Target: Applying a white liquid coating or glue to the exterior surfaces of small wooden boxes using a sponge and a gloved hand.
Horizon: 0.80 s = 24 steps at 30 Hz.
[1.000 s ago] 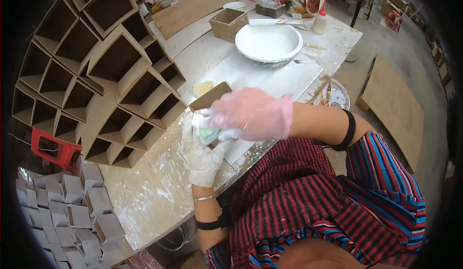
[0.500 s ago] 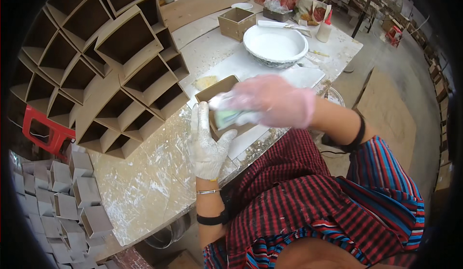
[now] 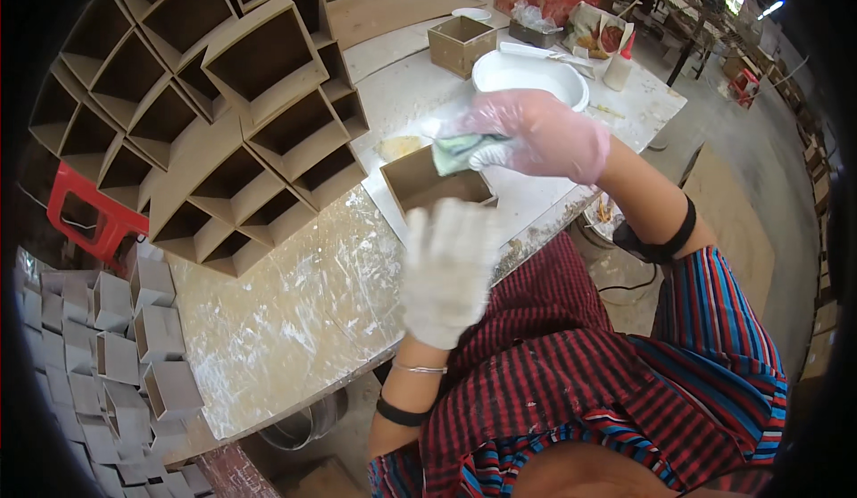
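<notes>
A small open-topped brown board box (image 3: 415, 177) sits on white paper at the table's edge. My right hand (image 3: 544, 136), in a pink glove smeared with white, is closed round a pale green sponge (image 3: 464, 150) over the far right part of the box. My left hand (image 3: 449, 275), in a white knit glove, is at the box's near side with its fingers stretched out. Motion blurs those fingertips, and I cannot tell whether they touch the box. Beyond the right hand, a white basin (image 3: 527, 71) of white liquid is partly covered by it.
Stacked brown compartment boxes (image 3: 259, 150) rise at the left of the paint-flecked table (image 3: 295, 319). Another small box (image 3: 461, 45), a red-tipped bottle (image 3: 618, 68) and a tray with clear plastic (image 3: 534, 25) stand at the back. Grey boxes (image 3: 165, 319) pile up lower left.
My right hand has lifted slightly and moved right with the sponge. The left hand has moved right and nearer to me, from the box's left side to its near side. The view has shifted a little.
</notes>
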Motion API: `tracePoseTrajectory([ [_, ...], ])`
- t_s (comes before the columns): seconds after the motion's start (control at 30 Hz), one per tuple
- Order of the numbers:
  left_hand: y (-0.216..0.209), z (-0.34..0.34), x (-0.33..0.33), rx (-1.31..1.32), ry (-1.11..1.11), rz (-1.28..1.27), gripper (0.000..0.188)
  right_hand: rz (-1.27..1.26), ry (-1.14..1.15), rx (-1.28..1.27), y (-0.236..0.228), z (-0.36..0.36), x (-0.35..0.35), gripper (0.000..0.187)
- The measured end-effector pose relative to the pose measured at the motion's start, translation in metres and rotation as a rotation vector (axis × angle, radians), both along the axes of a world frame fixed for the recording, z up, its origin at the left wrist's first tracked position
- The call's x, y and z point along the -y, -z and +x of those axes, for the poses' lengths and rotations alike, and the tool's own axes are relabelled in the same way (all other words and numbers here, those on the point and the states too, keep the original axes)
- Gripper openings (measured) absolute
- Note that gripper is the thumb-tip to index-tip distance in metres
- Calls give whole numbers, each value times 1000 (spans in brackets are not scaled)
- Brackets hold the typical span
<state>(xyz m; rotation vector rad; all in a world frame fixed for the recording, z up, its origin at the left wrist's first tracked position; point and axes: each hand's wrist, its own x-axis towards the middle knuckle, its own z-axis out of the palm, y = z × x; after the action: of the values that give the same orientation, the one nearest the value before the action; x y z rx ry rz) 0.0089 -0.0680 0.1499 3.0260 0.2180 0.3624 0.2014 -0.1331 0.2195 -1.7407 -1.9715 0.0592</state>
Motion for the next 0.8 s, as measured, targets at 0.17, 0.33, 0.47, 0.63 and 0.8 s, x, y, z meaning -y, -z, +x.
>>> tracePoseTrajectory([
  [0.17,47,34,9,399,-66,262,53,73,-401,112,12,-15,-44,34],
  [0.33,54,35,7,261,-113,170,54,-199,-309,148,26,-40,-79,23],
  [0.47,47,41,9,387,-112,298,48,-20,-289,377,27,-15,-119,24],
  [0.63,46,42,8,274,-124,174,50,-227,-323,-39,24,-21,-97,23],
  [0.8,54,39,8,302,-118,203,56,-175,-247,428,21,-43,-90,28],
])
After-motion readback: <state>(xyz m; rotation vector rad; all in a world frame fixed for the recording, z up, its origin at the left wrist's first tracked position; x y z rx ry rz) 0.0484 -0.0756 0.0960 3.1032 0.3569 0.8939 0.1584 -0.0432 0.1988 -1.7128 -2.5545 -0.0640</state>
